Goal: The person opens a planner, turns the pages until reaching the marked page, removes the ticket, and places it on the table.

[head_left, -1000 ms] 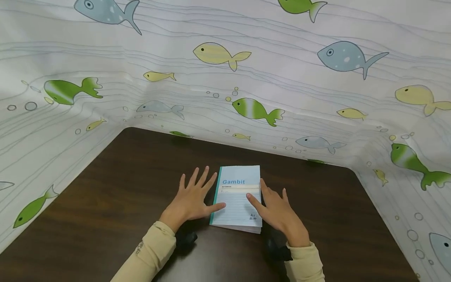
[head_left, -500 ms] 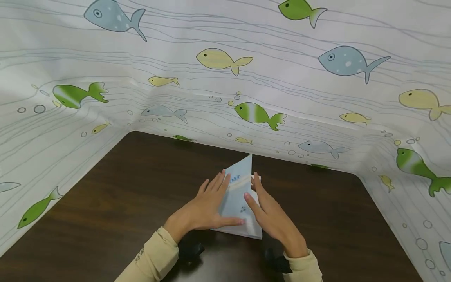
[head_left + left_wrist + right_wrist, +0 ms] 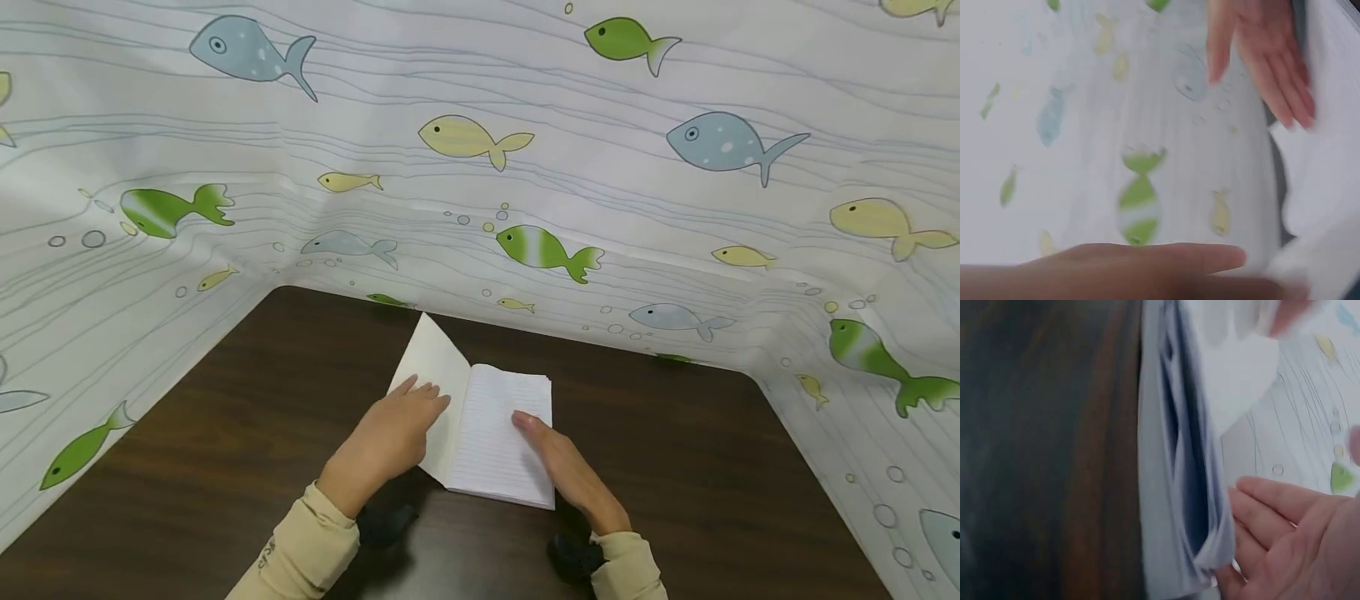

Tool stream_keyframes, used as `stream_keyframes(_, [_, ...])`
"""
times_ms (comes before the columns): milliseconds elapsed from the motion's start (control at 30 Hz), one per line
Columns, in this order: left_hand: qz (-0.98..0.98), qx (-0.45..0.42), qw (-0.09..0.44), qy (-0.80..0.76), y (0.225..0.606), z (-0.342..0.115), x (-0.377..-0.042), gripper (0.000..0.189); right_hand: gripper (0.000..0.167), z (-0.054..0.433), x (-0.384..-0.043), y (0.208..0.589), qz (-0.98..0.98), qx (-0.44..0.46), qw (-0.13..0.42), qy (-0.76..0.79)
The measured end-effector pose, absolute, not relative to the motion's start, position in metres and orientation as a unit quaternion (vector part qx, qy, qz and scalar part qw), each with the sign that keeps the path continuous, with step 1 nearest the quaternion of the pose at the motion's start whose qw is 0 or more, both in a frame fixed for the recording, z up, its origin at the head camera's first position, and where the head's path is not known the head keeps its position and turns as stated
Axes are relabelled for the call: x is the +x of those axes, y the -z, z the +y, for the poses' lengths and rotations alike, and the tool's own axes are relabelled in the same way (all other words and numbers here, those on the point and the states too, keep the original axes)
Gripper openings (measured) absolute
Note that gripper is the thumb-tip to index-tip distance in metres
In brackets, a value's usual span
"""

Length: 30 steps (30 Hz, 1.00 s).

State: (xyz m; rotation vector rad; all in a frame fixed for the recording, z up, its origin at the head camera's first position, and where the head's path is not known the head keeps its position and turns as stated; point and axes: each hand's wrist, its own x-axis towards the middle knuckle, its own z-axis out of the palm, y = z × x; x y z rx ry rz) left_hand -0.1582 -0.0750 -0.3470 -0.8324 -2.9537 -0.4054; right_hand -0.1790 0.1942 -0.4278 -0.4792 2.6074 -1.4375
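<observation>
A notebook (image 3: 498,446) lies on the table with its lined page facing up. Its front cover (image 3: 426,354) is folded back to the left and stands tilted, pale inner side showing. My left hand (image 3: 382,442) presses that inner side with extended fingers. At the notebook's right edge, my right hand (image 3: 573,471) holds its fingers straight, the thumb over the page. Up close in the right wrist view, the page edges (image 3: 1200,506) are slightly fanned beside the right fingers (image 3: 1266,487). The left wrist view is blurred, with the left fingers (image 3: 1166,256) along its bottom.
The dark wooden table (image 3: 675,467) runs around the notebook. A white curtain (image 3: 360,100) printed with fish stands along its back and both sides. Black wrist straps (image 3: 386,527) sit below the hands.
The closed notebook's blue front cover has been lifted and swung over to the left, baring the lined page. My left hand moved right to the cover, then back left with it.
</observation>
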Motion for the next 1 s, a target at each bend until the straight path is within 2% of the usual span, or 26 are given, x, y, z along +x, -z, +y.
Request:
stream_keyframes(100, [-0.947,-0.253,-0.042,0.196,0.375,-0.077,-0.167,0.054,0.053,0.198,-0.181,0.444,0.847,-0.145,0.030,0.510])
stream_keyframes(200, [-0.933,-0.266,-0.075,0.232,0.409,-0.074,-0.173,0.073,0.050,0.197,-0.178,0.456,0.836,-0.128,-0.002,0.534])
stream_keyframes(333, [-0.922,-0.294,-0.049,0.245,0.441,-0.069,-0.174,0.092,0.055,0.193,-0.169,0.464,0.861,-0.115,-0.025,0.495])
stream_keyframes(533, [-0.929,-0.313,0.027,0.198,0.458,-0.062,-0.176,0.111,0.078,0.191,-0.164,0.457,0.915,-0.082,-0.050,0.393])
stream_keyframes(700, [-0.928,-0.319,0.045,0.188,0.461,-0.060,-0.178,0.112,0.089,0.192,-0.165,0.454,0.939,-0.066,-0.041,0.334])
stream_keyframes(1000, [-0.929,-0.312,0.056,0.193,0.461,-0.064,-0.175,0.111,0.092,0.190,-0.170,0.455,0.944,-0.089,-0.017,0.319])
